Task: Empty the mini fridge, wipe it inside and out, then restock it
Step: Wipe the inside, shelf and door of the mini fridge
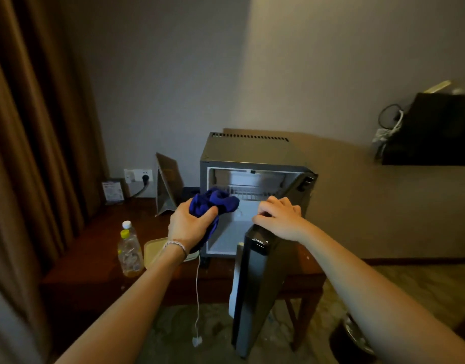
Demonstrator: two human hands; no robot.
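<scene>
A small grey mini fridge (248, 151) stands on a dark wooden table, its door (257, 290) swung wide open toward me. The white inside looks empty apart from a wire shelf (248, 192). My left hand (189, 224) grips a bunched blue cloth (215, 203) just in front of the fridge opening, at its left side. My right hand (280, 216) rests on the top edge of the open door, fingers curled over it. Two plastic bottles (129, 252) and a flat beige container (154, 252) sit on the table left of the fridge.
The wooden table (100, 248) runs along the wall. A wall socket with a plug (139, 176) and a leaning card stand (167, 183) sit behind the bottles. Brown curtains (29, 153) hang at left. A dark bin (349, 342) stands on the floor at lower right.
</scene>
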